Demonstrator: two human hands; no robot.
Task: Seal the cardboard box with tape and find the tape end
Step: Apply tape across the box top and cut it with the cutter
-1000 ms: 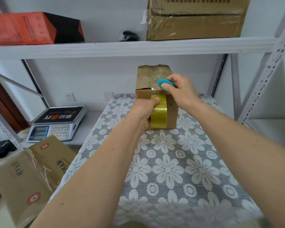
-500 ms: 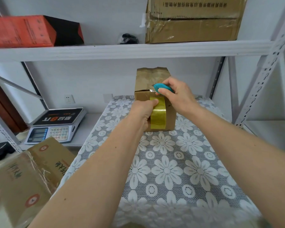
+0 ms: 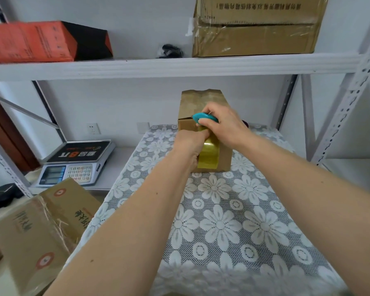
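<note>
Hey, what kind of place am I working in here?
Probably a small packing or shipping corner in a storeroom: metal shelving stacked with a taped carton, a digital weighing scale at the left, and a cardboard box being taped on the table.

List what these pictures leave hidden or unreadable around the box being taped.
Head view only:
- Tape roll: not visible behind the right hand; only the teal dispenser tip shows.
- Tape end: covered where the left hand meets the yellow tape strip.
- Cardboard box: top seam blocked by the right hand; far side faces away.
- Scale display: too small to read.
- Dark object on the shelf: too small to identify.
</note>
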